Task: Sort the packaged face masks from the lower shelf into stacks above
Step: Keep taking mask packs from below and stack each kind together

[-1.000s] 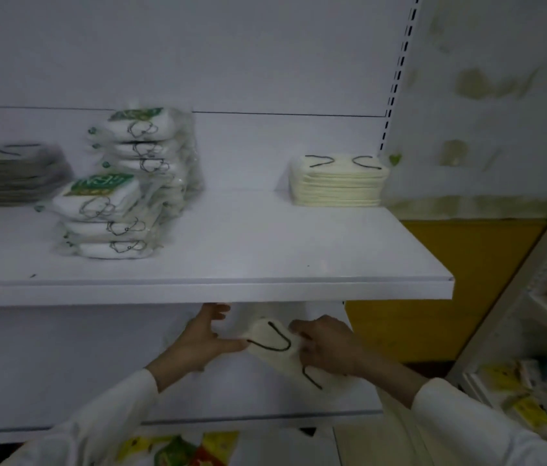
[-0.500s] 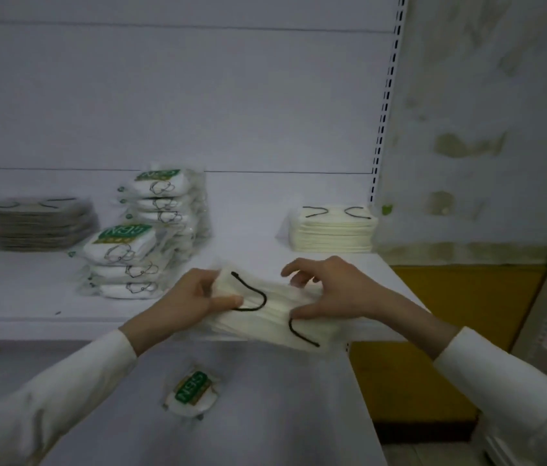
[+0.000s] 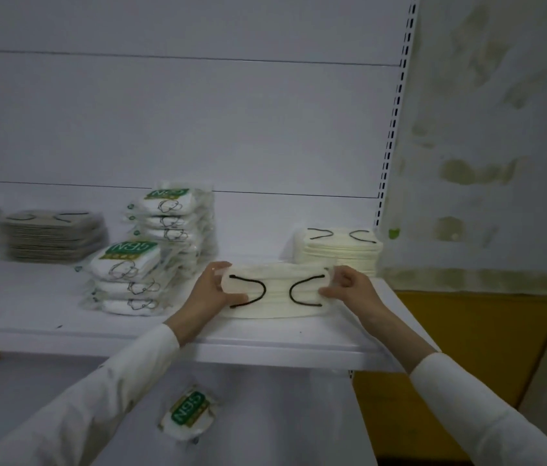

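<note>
Head view: left hand [image 3: 213,290] and right hand [image 3: 349,289] each pinch one end of a cream mask pack [image 3: 277,292] low over the upper shelf [image 3: 265,344], at 7 o'clock from the cream stack [image 3: 339,250]. Green-labelled stacks [image 3: 131,274] stand at 9 o'clock. One green-labelled pack [image 3: 188,417] lies below at 6 o'clock, so sorting looks nearly finished.

Upper shelf [image 3: 30,314], grey masks [image 3: 52,235], green-label packets [image 3: 127,264], cream masks [image 3: 339,250], lower shelf [image 3: 265,415], lone packet [image 3: 187,417]
</note>
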Action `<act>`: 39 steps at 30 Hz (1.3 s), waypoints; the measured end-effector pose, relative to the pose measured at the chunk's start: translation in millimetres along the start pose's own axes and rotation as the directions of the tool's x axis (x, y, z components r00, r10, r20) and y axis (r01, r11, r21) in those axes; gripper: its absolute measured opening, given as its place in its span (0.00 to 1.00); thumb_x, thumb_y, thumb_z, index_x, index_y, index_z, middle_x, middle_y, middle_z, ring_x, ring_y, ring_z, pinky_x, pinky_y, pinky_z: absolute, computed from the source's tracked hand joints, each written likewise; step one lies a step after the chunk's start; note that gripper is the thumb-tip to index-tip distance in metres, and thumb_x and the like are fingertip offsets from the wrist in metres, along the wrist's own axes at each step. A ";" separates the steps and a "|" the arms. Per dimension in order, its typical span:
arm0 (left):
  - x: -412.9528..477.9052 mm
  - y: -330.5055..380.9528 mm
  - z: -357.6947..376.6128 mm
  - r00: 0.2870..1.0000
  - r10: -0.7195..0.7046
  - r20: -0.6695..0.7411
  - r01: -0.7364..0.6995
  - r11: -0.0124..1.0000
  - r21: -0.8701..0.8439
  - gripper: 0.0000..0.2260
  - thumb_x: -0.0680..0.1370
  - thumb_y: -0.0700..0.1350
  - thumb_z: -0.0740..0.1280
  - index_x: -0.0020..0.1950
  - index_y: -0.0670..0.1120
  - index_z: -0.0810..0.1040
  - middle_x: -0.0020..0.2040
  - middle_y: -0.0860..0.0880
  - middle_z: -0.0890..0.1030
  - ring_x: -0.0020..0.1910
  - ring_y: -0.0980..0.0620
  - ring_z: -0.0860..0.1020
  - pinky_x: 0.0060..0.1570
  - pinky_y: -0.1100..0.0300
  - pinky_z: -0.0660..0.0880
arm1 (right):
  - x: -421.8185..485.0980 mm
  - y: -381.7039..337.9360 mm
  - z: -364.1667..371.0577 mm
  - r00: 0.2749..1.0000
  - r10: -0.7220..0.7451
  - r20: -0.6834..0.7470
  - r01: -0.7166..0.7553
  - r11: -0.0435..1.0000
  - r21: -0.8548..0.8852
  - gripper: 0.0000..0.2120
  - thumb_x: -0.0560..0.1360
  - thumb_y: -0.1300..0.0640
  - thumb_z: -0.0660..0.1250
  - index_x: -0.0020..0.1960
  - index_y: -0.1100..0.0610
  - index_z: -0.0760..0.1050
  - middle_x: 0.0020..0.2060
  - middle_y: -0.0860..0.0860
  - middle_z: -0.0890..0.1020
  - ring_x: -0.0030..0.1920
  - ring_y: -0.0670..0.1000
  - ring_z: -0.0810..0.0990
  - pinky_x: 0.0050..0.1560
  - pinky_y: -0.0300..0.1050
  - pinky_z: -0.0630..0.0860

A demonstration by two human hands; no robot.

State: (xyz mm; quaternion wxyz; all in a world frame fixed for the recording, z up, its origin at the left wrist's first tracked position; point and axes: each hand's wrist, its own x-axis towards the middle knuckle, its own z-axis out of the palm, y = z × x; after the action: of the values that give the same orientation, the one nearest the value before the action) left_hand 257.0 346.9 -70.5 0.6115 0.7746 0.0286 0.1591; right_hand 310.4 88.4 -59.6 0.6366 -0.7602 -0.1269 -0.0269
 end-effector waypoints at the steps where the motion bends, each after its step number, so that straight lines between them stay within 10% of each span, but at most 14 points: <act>1: 1.3 -2.9 1.7 0.999 -0.039 -0.033 0.038 0.998 -0.049 0.34 0.58 0.35 0.77 0.61 0.44 0.69 0.52 0.45 0.78 0.48 0.49 0.77 0.40 0.62 0.76 | 1.7 1.5 0.7 1.000 0.015 -0.004 -0.015 1.000 0.014 0.15 0.67 0.68 0.74 0.45 0.53 0.74 0.38 0.46 0.74 0.40 0.47 0.75 0.38 0.34 0.70; 12: -0.4 -8.9 19.7 0.990 -0.023 -0.139 0.000 0.987 -0.159 0.18 0.69 0.26 0.61 0.52 0.46 0.71 0.49 0.42 0.74 0.45 0.49 0.72 0.41 0.62 0.69 | 7.0 22.3 11.0 0.994 0.108 -0.034 -0.098 0.972 0.215 0.21 0.67 0.73 0.67 0.57 0.58 0.71 0.54 0.55 0.78 0.53 0.54 0.78 0.51 0.47 0.77; 18: -4.8 -17.3 20.6 0.987 0.070 -0.145 -0.077 0.996 -0.038 0.11 0.73 0.30 0.60 0.50 0.43 0.73 0.48 0.46 0.78 0.48 0.48 0.76 0.45 0.59 0.71 | 8.9 29.6 -12.8 0.997 0.073 0.001 -0.073 0.997 0.014 0.15 0.71 0.66 0.68 0.57 0.58 0.75 0.50 0.53 0.81 0.53 0.53 0.79 0.56 0.49 0.76; 23: 2.8 -8.0 20.0 0.970 0.176 -0.169 -0.164 0.983 0.087 0.13 0.71 0.34 0.68 0.44 0.53 0.77 0.38 0.51 0.80 0.40 0.51 0.78 0.45 0.55 0.73 | 10.5 26.8 -33.5 0.999 0.040 0.013 -0.041 0.998 0.045 0.09 0.71 0.69 0.69 0.47 0.58 0.79 0.39 0.54 0.82 0.40 0.50 0.80 0.39 0.38 0.77; 30: 74.3 40.6 65.0 0.956 0.202 -0.213 -0.213 0.977 -0.028 0.15 0.71 0.35 0.71 0.53 0.49 0.74 0.37 0.51 0.82 0.38 0.52 0.79 0.47 0.59 0.75 | 52.2 7.0 -72.4 0.955 0.022 -0.294 0.011 0.994 0.112 0.14 0.70 0.69 0.72 0.53 0.61 0.74 0.37 0.56 0.80 0.35 0.50 0.78 0.37 0.38 0.77; 39: 173.8 60.6 129.1 0.944 0.284 -0.167 -0.239 0.940 0.243 0.07 0.75 0.45 0.68 0.44 0.42 0.82 0.44 0.45 0.83 0.46 0.48 0.80 0.51 0.59 0.72 | 157.3 -15.3 -121.4 0.856 -0.108 -0.506 -0.065 0.948 -0.311 0.06 0.70 0.65 0.72 0.45 0.58 0.79 0.44 0.57 0.83 0.44 0.53 0.81 0.48 0.43 0.77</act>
State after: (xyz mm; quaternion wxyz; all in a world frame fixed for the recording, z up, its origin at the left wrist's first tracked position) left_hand 448.9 252.1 -1.8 0.4895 0.8143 0.0034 0.3119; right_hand 473.6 -2.6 9.8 0.5162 -0.8157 0.0459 -0.2569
